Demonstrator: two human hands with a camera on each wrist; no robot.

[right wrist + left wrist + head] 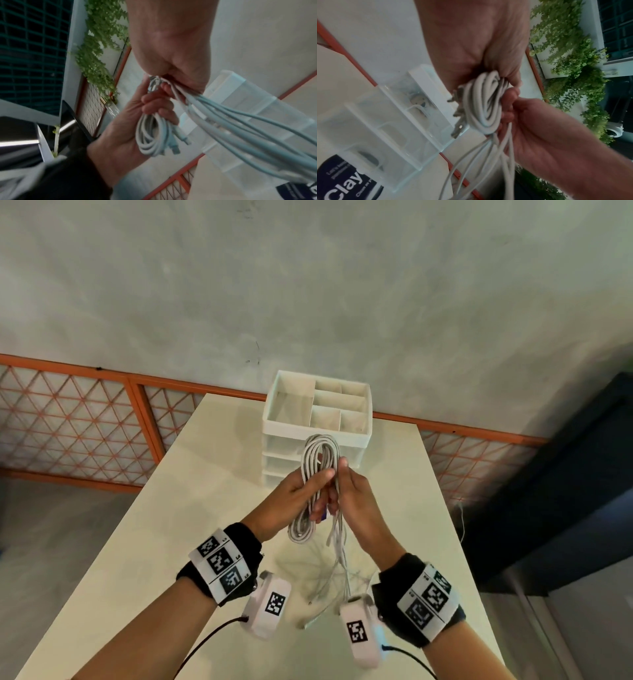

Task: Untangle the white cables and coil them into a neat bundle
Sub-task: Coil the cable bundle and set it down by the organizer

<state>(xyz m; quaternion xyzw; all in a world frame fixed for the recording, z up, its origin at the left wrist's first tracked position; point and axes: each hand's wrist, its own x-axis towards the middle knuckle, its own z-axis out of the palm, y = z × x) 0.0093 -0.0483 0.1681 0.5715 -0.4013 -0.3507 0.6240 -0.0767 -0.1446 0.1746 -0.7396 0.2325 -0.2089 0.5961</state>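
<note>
White cables [318,470] are gripped by both hands, left hand [291,501] and right hand [359,501], fingers curled round them; a label [347,181] reads "Clay".

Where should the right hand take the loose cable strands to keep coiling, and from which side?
Probably just below the coiled bundle that the left hand grips, where the loose strands leave it together and hang straight toward the table. Come from the right, as the right hand does; lower down they spread and tangle.
</note>
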